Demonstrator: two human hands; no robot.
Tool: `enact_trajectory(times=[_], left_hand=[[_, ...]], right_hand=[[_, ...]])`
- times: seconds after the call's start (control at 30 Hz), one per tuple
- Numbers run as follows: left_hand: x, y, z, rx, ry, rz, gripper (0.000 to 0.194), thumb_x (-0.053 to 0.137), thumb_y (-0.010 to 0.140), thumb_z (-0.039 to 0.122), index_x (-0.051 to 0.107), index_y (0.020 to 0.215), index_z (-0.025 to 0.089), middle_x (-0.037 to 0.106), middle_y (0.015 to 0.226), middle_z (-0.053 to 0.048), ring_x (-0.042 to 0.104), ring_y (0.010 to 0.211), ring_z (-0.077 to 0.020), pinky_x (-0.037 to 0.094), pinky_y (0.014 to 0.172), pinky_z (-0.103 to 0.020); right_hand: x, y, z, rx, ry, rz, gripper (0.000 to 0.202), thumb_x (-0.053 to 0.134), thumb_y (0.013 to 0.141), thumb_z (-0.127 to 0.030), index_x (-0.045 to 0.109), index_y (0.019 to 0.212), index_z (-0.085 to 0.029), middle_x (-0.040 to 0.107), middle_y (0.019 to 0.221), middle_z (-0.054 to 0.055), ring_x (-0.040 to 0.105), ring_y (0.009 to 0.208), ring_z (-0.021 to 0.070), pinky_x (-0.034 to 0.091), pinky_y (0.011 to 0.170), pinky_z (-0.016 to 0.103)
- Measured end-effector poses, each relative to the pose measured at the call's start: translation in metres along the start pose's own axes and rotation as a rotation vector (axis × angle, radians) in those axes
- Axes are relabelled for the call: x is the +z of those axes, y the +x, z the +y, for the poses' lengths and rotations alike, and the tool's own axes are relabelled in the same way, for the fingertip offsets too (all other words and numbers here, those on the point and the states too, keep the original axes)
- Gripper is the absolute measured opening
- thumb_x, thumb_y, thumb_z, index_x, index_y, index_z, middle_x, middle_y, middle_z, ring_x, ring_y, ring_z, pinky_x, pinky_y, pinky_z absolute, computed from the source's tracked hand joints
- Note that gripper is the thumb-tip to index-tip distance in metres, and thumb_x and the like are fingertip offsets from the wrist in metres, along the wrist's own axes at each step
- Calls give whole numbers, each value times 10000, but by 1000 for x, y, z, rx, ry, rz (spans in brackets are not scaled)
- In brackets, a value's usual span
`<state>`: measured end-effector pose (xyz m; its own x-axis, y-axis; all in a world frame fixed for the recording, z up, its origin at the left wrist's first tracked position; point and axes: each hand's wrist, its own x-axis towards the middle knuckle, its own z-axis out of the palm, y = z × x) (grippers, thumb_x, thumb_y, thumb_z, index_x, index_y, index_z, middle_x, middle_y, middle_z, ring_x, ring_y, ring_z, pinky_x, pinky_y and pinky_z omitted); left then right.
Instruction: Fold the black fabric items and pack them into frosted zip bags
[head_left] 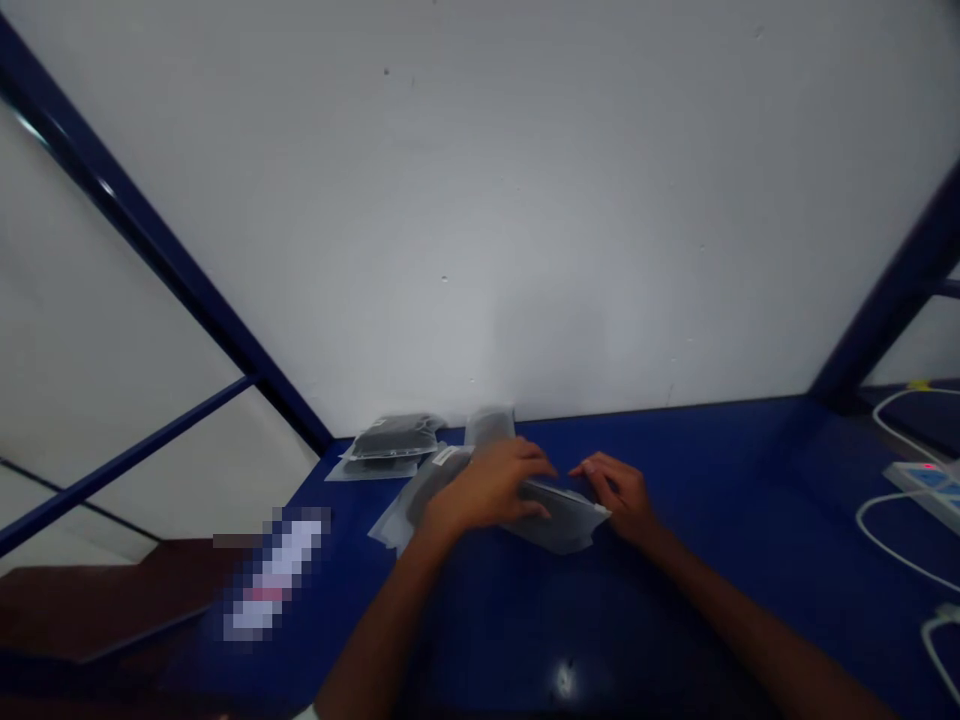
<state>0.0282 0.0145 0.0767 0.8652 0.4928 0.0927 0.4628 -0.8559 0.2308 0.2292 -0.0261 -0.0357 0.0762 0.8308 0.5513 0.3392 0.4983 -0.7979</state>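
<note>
One translucent plastic bag [561,526] lies on the blue tabletop [727,460], partly under the left hand [491,485], fingers spread; blur means I cannot tell whether the right hand [619,495] pinches its corner. Loose contact could let it slide.

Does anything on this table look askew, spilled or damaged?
The plastic bags by the left hand look askew, lying at differing angles rather than squared up. A pixelated patch hides part of the left side of the blue table. No spill shows.
</note>
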Motion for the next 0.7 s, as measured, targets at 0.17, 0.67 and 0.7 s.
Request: enact_trajectory(times=[0.17,0.67,0.7], left_hand=[[21,41,21,189,9,-102,153,620,801,137,693,907,222,676,925,-23,619,896,-175,439,761,-257],[29,48,-6,79,111,44,113,503,867,194,609,883,158,632,876,-55,598,810,-191,424,650,-273],[30,48,-6,77,109,39,110,503,865,187,607,877,156,633,874,-58,598,806,-190,423,643,-273]], right_hand=[[-7,2,8,0,69,8,493,362,930,-516,689,739,-199,611,634,34,572,590,171,457,583,306],[-18,9,8,-14,-51,-52,72,698,788,-294,730,822,-239,726,789,48,690,708,207,575,651,338],[-19,9,9,1,-55,-60,94,711,775,-299,725,847,-240,731,798,48,694,706,209,582,657,345]])
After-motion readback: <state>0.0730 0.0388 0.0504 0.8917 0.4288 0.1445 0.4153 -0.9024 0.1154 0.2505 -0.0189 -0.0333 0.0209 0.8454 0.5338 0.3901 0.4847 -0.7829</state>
